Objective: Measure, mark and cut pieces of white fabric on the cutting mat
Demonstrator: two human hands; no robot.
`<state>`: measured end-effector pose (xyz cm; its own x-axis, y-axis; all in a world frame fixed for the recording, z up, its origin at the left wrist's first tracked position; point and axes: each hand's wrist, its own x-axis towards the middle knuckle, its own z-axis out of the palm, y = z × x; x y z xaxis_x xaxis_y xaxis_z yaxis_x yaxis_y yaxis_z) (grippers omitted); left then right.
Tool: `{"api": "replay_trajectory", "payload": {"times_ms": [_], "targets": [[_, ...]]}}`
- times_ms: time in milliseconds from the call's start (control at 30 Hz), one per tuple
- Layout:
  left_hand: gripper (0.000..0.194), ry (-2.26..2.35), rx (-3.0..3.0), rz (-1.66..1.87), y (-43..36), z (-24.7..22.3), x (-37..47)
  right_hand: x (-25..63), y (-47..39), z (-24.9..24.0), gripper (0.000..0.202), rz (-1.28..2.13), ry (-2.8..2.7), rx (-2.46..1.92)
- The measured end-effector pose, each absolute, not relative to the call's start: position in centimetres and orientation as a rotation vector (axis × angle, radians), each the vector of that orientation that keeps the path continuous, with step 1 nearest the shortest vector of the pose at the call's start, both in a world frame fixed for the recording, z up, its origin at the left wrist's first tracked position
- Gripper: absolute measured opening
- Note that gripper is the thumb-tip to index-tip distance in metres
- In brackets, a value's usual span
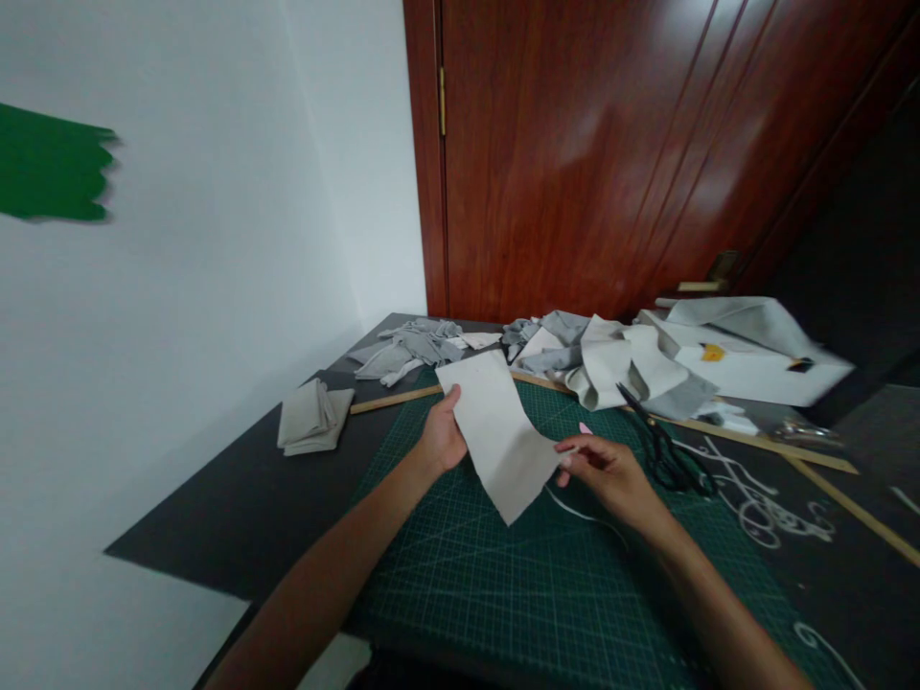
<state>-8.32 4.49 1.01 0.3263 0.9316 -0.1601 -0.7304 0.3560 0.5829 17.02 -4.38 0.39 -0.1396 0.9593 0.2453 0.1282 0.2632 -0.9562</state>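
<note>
A pale off-white piece of fabric (495, 431) is held up over the green cutting mat (532, 585). My left hand (441, 436) grips its left edge, thumb on top and the other fingers underneath. At the right corner my right hand (600, 468) pinches the cloth between thumb and fingertips. That side of the fabric curves where it is held. Below it, a thin white strip (586, 516) lies on the mat. Black scissors (665, 450) rest to the right of my right hand, and a small pink item (585, 428) shows just behind its fingers.
Folded cloth (312, 419) sits on the dark table at left. Grey scraps (413, 347) and a larger fabric heap (610, 355) line the back, beside a white box (754, 369). Wooden rulers (762, 441) cross the far side. Curled white strips (772, 508) lie at right.
</note>
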Motion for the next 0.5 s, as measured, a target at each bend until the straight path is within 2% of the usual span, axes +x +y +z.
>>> {"api": "replay_trajectory", "payload": {"times_ms": [167,267,367,500], "targets": [[0.054,0.471,0.545,0.827,2.7,-0.5,-6.5,16.2,-3.7,-0.5,0.023,0.514,-1.564,-1.034],[0.055,0.482,0.588,0.668,1.2,-1.2,-5.3,15.6,-3.5,-1.2,0.021,0.419,-1.472,-1.034],[0.043,0.533,0.585,0.637,-0.1,-1.8,-4.3,15.2,-3.3,-1.9,0.021,0.335,-1.373,-1.086],[0.038,0.573,0.555,0.633,-0.7,-2.7,-3.5,15.6,-2.9,-2.4,0.031,0.334,-1.275,-1.178]]}}
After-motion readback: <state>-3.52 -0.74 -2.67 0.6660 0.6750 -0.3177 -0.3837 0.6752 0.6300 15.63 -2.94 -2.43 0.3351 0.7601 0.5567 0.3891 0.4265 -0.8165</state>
